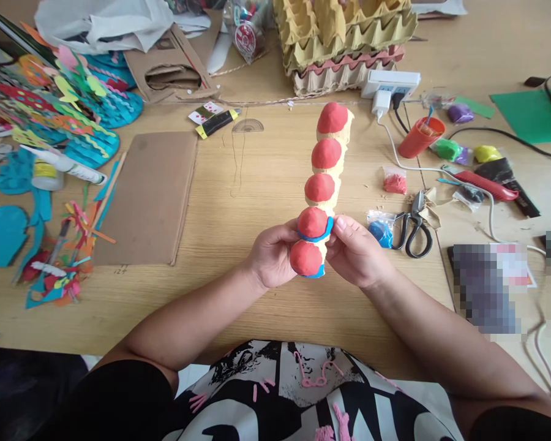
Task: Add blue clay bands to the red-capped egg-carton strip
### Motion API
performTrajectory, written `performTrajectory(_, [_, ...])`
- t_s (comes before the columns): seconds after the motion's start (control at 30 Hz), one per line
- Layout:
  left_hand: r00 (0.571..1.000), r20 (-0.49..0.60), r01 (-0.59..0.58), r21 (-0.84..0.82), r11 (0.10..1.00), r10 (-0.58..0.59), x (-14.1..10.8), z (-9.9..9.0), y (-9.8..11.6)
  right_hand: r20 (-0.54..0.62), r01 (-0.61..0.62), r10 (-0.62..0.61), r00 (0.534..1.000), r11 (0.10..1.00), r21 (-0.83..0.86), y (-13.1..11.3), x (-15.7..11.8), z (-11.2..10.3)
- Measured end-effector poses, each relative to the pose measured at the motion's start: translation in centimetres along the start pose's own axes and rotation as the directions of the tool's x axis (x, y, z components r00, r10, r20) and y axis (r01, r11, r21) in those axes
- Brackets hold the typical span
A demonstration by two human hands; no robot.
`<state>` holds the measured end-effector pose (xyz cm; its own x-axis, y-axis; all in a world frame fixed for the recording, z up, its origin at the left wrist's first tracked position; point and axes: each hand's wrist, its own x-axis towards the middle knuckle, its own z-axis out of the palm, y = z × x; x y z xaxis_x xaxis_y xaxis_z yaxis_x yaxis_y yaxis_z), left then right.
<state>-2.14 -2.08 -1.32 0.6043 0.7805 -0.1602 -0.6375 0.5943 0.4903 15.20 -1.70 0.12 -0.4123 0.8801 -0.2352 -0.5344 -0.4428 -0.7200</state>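
Between my hands is an egg carton strip (320,187), pale yellow with several cups coated in red clay. It stands lengthwise, pointing away from me. A thin blue clay strip (316,237) curves around the lower side of the second-nearest cup, and more blue covers the near end. My left hand (274,254) grips the strip's left edge near that end, its fingers partly hidden behind it. On the right edge, my right hand (356,250) has its thumb by the tip of the blue strip. A bag of blue clay (381,233) lies to the right of this hand.
Black-handled scissors (413,226) and a bag of red clay (395,181) lie at right, near a red cup (421,136) and white cable. Egg trays (344,43) are stacked at the back. Cardboard (142,199) and colourful paper scraps (68,263) lie at left.
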Motion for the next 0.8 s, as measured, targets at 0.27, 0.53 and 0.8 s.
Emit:
performTrajectory(0.27, [1.000,-0.005,-0.022,-0.026,0.999,0.022,0.15,0.11,0.00,0.134,0.109,-0.089,0.987,0.984,-0.144,-0.28,0.32,-1.02])
performTrajectory(0.53, [1.000,-0.025,0.000,-0.008,1.000,0.000,0.05,-0.07,0.09,0.081,0.131,-0.116,0.990,0.969,-0.208,-0.48,0.38,-1.01])
performTrajectory(0.8, [0.999,-0.032,0.013,-0.028,1.000,-0.014,0.16,0.45,-0.17,0.030,0.165,-0.163,0.986,0.951,-0.259,-0.79,0.26,-1.03])
